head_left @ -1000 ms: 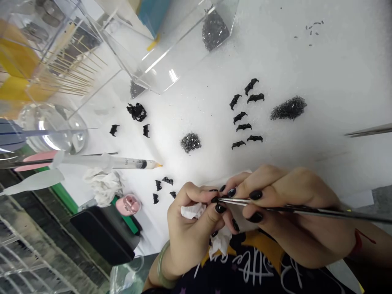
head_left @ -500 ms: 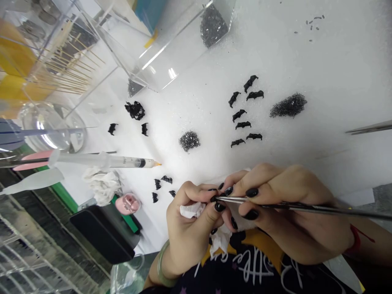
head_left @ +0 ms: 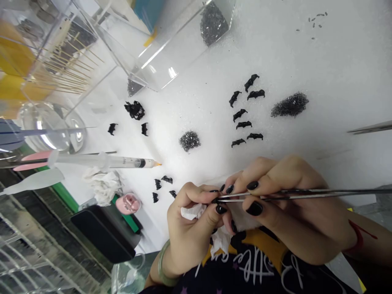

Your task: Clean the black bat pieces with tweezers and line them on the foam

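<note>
My left hand (head_left: 190,228) is closed around a crumpled white tissue (head_left: 192,211), its thumb and forefinger pinching a tiny black piece I cannot make out. My right hand (head_left: 288,212) grips long metal tweezers (head_left: 306,193), whose tips meet the left fingertips. Both hands hover over the near edge of the white foam mat (head_left: 306,57). Small black bat-shaped pieces (head_left: 245,118) lie in a group just beyond my right hand, and a few more bat pieces (head_left: 162,185) lie left of my left hand.
A syringe (head_left: 107,162) lies pointing right at the left. Two heaps of dark glitter (head_left: 289,104) (head_left: 190,141) sit on the mat. Clear acrylic boxes (head_left: 171,41) stand at the back, wooden sticks (head_left: 70,61) and a glass dish (head_left: 52,130) at far left. Another crumpled tissue (head_left: 102,185) is near a black case (head_left: 104,234).
The tweezers' handle has swung upward, so they now lie nearly level. The tips stay at my left fingertips. Both hands remain in place.
</note>
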Demonstrator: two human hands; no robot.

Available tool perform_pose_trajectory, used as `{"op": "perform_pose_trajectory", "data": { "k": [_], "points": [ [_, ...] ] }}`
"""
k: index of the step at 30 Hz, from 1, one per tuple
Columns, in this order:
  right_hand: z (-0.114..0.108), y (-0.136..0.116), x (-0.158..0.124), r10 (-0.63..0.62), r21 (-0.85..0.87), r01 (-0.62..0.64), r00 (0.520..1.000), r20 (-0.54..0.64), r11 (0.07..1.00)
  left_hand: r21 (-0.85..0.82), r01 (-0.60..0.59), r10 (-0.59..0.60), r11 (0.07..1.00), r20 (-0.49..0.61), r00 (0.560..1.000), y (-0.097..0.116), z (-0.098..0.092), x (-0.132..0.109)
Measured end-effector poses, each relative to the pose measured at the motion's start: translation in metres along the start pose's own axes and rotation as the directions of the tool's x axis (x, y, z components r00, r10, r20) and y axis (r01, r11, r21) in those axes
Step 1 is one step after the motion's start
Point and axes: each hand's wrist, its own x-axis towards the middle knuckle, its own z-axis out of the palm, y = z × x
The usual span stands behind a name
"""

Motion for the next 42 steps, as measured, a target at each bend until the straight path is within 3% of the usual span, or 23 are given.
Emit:
{"op": "perform_pose_trajectory", "data": {
  "k": [11, 22, 42],
  "points": [
    [0.004, -0.002, 0.004, -0.024, 0.152, 0.03, 0.999, -0.042, 0.988, 0.008, 0.008, -0.007, 1.0, -0.008, 1.0, 0.001, 0.001, 0.0],
    [0.007, -0.005, 0.008, 0.066, 0.263, -0.043, 0.995, -0.081, 0.964, 0.022, 0.01, -0.01, 1.0, 0.002, 1.0, -0.001, 0.001, 0.002],
    [0.002, 0.003, 0.005, 0.079, 0.226, -0.067, 0.996, -0.045, 0.972, 0.032, 0.049, -0.049, 0.998, -0.004, 0.999, 0.001, 0.006, 0.006]
  ]
}}
